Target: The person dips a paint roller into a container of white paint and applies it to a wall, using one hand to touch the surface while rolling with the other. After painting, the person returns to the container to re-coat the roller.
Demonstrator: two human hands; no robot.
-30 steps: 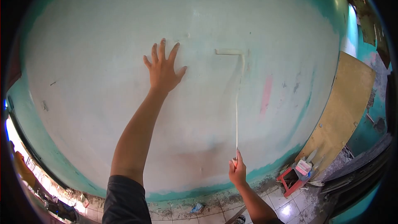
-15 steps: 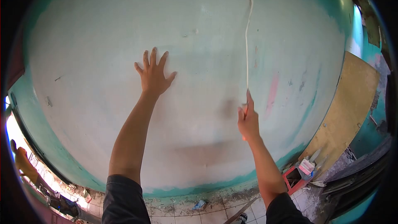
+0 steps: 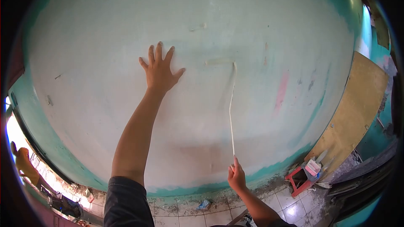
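Note:
My left hand (image 3: 161, 72) lies on the whitish painted wall (image 3: 126, 29) with its fingers spread and holds nothing. Lower and to the right, my right hand (image 3: 237, 176) is closed around the handle end of a paint roller (image 3: 232, 113). The roller's thin white rod rises from my fist and bends left at the top. Its pale head lies across the wall, slightly blurred, to the right of my left hand. Teal paint shows around the whitish area, and pink streaks mark the wall's right part.
A red stool (image 3: 298, 180) with a pink-and-white item (image 3: 313, 167) on it stands at lower right. Behind it leans a yellowish board (image 3: 349, 101). Tiled floor (image 3: 191, 220) with debris runs along the wall's foot. A person in yellow (image 3: 26, 166) is at far left.
My right hand has pulled the paint roller down the wall and a little left, bringing its head from near the top to mid-height. My left hand stays spread in nearly the same place.

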